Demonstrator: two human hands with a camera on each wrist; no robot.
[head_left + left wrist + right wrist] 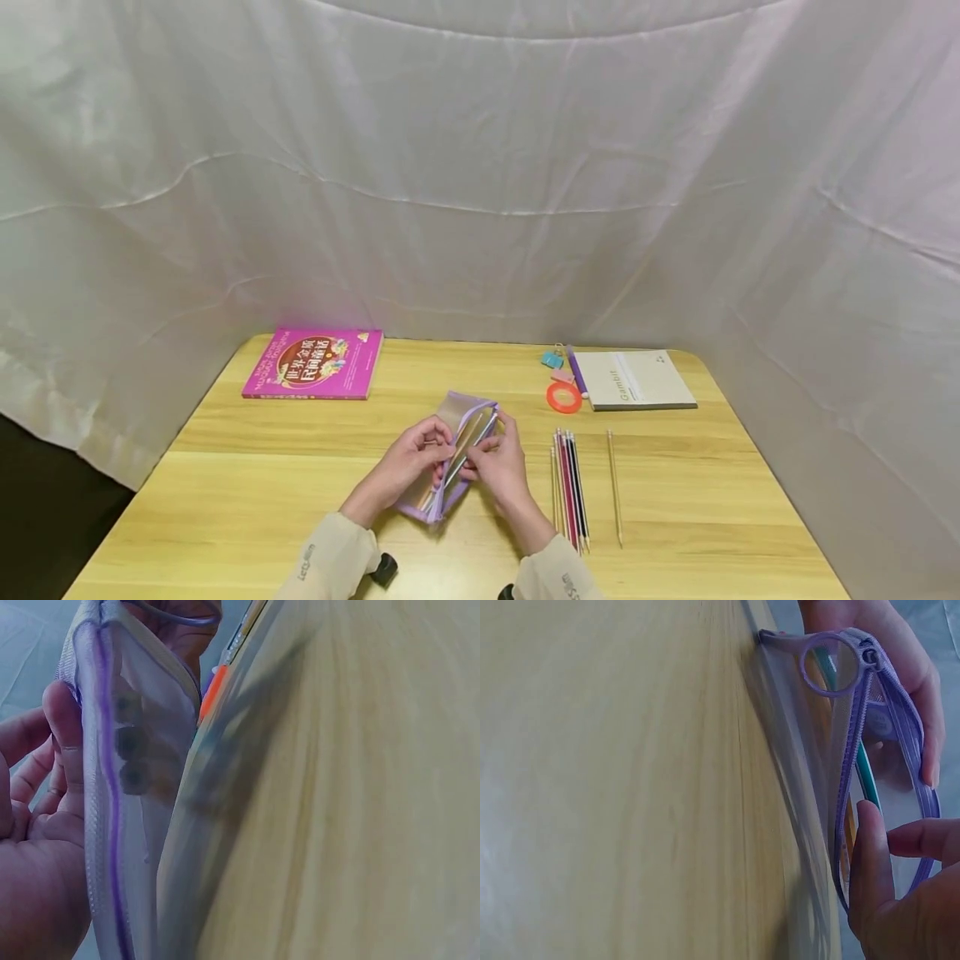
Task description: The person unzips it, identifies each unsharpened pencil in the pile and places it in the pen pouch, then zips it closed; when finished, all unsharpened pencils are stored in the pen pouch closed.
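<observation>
A see-through pencil pouch (457, 400) with purple edging stands tilted between the hands, its zip undone and several pencils inside. The left hand (412, 458) pinches one side of the opening; in the left wrist view its fingers (64, 712) lie along the zip edge. Over the other side, the right hand (498, 462) has thumb and finger inside the opening, pinching a teal pencil (866, 776). A purple ring pull (804, 671) hangs from the zip. Dark round pencil ends (133, 742) show through the pouch wall.
Several pencils (567, 483) lie side by side right of the hands, with a single pencil (614, 487) beyond. Farther back are a red ring (550, 398), a blue item (552, 359), a pink block (562, 376), a purple pen (576, 372), a notebook (645, 379) and a pink book (360, 367).
</observation>
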